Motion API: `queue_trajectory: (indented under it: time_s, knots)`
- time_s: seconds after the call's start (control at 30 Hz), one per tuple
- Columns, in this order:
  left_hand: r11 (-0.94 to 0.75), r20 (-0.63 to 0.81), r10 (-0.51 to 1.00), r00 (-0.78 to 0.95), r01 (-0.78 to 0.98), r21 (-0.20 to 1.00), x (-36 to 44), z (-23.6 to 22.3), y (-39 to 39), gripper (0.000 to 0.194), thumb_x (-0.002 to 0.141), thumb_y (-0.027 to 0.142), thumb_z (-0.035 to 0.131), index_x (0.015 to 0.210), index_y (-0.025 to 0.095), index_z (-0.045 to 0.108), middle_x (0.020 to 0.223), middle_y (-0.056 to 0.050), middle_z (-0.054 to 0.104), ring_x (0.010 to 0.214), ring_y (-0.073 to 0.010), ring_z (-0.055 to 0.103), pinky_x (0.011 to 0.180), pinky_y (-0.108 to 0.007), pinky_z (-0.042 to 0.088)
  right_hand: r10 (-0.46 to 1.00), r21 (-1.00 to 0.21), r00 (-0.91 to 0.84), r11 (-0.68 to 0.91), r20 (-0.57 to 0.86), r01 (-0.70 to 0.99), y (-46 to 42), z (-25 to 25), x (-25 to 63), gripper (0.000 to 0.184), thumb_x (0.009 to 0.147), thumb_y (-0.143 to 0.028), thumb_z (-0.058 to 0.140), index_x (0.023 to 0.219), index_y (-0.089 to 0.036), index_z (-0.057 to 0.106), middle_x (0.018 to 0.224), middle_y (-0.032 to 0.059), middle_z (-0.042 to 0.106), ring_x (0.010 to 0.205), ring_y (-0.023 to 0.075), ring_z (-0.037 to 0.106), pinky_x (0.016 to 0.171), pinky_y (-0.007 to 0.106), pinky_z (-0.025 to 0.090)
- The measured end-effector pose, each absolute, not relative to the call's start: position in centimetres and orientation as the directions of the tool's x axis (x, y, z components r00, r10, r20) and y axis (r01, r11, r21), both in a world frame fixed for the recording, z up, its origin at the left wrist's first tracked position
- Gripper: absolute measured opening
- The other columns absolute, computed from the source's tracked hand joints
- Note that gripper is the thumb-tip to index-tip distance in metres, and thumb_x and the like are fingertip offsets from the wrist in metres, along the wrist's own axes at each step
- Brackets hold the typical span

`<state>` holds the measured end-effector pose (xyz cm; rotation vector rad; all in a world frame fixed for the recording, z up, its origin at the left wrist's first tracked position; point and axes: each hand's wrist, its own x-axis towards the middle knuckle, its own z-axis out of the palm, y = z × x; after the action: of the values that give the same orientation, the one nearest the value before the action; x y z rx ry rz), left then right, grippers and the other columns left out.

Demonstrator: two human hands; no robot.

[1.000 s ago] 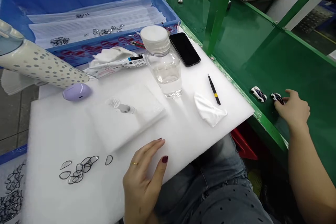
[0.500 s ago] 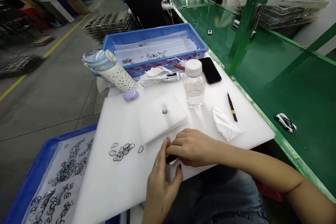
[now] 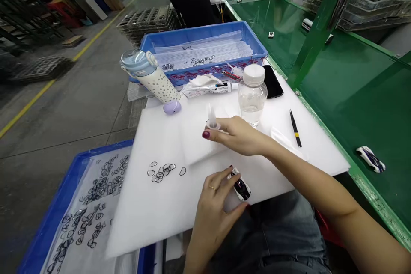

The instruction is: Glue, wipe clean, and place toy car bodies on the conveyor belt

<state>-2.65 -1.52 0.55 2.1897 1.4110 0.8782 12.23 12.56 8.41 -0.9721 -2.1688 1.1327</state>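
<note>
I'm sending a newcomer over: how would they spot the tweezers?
Start at the white board and follow its edge along the green bench. The tweezers lie there, beside the white cloth. A yellow band marks their slim black body, unlike the broad, plain black phone nearby.

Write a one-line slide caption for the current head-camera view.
Left hand touching a toy car on a white board, right hand holding a small clear tube.

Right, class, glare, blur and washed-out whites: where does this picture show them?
Head view: glare streaks the far end of the green surface; the floor trays at far left are blurred; the white slab nearly melts into the white board.
</note>
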Motion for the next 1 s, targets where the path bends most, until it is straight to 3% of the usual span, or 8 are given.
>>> queue_trajectory:
  time_s: [0.13, 0.23, 0.3, 0.4, 0.57, 0.67, 0.83, 1.0]
  knots:
    - [-0.384, 0.331, 0.920, 0.209, 0.651, 0.655, -1.4, 1.0, -1.0, 0.049, 0.074, 0.016, 0.076, 0.120, 0.024, 0.062, 0.121, -0.009, 0.070, 0.108, -0.0296, 0.064, 0.091, -0.048, 0.058, 0.879, -0.935, -0.365, 0.349, 0.305, 0.059, 9.7, 7.4, 13.4, 0.015, 0.095, -0.032, 0.051, 0.096, -0.020, 0.060, 0.087, 0.0024, 0.062, 0.079, 0.0140, 0.056, 0.071, 0.027, 0.045]
    - [-0.304, 0.324, 0.942, 0.083, 0.614, 0.728, -0.5, 1.5, -0.7, 0.044, 0.070, 0.015, 0.070, 0.112, 0.021, 0.064, 0.109, -0.008, 0.074, 0.100, -0.0285, 0.067, 0.087, -0.047, 0.059, 0.956, -0.978, -0.217, 0.208, 0.196, 0.032, 8.0, 5.2, 14.1, 0.023, 0.092, -0.043, 0.056, 0.090, -0.021, 0.057, 0.077, 0.0008, 0.053, 0.068, 0.0129, 0.046, 0.062, 0.027, 0.042]
    - [-0.262, 0.309, 0.951, 0.016, 0.572, 0.777, -0.2, 1.7, -0.4, 0.040, 0.067, 0.016, 0.069, 0.107, 0.020, 0.067, 0.103, -0.007, 0.075, 0.095, -0.0276, 0.067, 0.084, -0.046, 0.059, 0.958, -0.989, -0.251, 0.149, 0.138, 0.024, 7.4, 4.3, 14.5, 0.039, 0.088, -0.060, 0.059, 0.083, -0.021, 0.054, 0.074, 0.0008, 0.048, 0.066, 0.0137, 0.043, 0.059, 0.028, 0.041]
    - [-0.221, 0.283, 0.958, -0.044, 0.515, 0.828, -0.1, 1.6, -0.1, 0.037, 0.066, 0.017, 0.067, 0.103, 0.020, 0.069, 0.099, -0.005, 0.076, 0.092, -0.0261, 0.067, 0.081, -0.045, 0.059, 0.912, -0.978, -0.355, 0.179, 0.204, -0.103, 6.6, 5.0, 14.7, 0.057, 0.089, -0.077, 0.038, 0.074, -0.023, 0.049, 0.067, 0.0013, 0.041, 0.059, 0.0156, 0.039, 0.057, 0.033, 0.039]
    - [-0.191, 0.261, 0.962, -0.083, 0.480, 0.856, -0.2, 1.4, -0.1, 0.032, 0.066, 0.020, 0.068, 0.098, 0.020, 0.070, 0.096, -0.005, 0.076, 0.089, -0.0253, 0.066, 0.079, -0.044, 0.057, 0.854, -0.936, -0.468, 0.059, 0.227, -0.348, 5.3, 7.9, 13.8, 0.071, 0.093, -0.075, 0.000, 0.053, -0.022, 0.025, 0.045, -0.0023, 0.013, 0.043, 0.0131, 0.021, 0.049, 0.033, 0.027]
    - [-0.181, 0.242, 0.968, -0.070, 0.472, 0.863, -0.3, 1.5, -0.1, 0.031, 0.066, 0.021, 0.070, 0.097, 0.020, 0.070, 0.097, -0.005, 0.076, 0.091, -0.0257, 0.066, 0.081, -0.044, 0.056, 0.856, -0.940, -0.482, 0.012, 0.186, -0.342, 5.0, 8.1, 13.0, 0.073, 0.088, -0.084, 0.002, 0.053, -0.022, 0.017, 0.043, -0.0034, 0.006, 0.042, 0.0119, 0.017, 0.045, 0.032, 0.024]
    - [-0.190, 0.245, 0.968, -0.058, 0.470, 0.862, -0.5, 1.5, -0.1, 0.028, 0.068, 0.021, 0.071, 0.096, 0.018, 0.071, 0.098, -0.007, 0.076, 0.093, -0.0260, 0.066, 0.084, -0.045, 0.056, 0.913, -0.874, -0.352, 0.012, 0.208, -0.485, 4.6, 7.3, 12.5, 0.071, 0.096, -0.073, 0.027, 0.049, -0.020, 0.020, 0.043, -0.0038, 0.008, 0.041, 0.0097, 0.015, 0.045, 0.030, 0.020]
    - [-0.193, 0.249, 0.967, -0.061, 0.467, 0.863, -0.5, 1.4, -0.2, 0.028, 0.067, 0.022, 0.071, 0.094, 0.017, 0.071, 0.098, -0.008, 0.076, 0.093, -0.0261, 0.066, 0.083, -0.043, 0.056, 0.880, -0.856, -0.458, -0.133, 0.131, -0.499, 4.5, 7.2, 13.3, 0.075, 0.085, -0.086, 0.032, 0.052, -0.018, 0.026, 0.048, -0.0039, 0.017, 0.048, 0.0095, 0.022, 0.051, 0.029, 0.025]
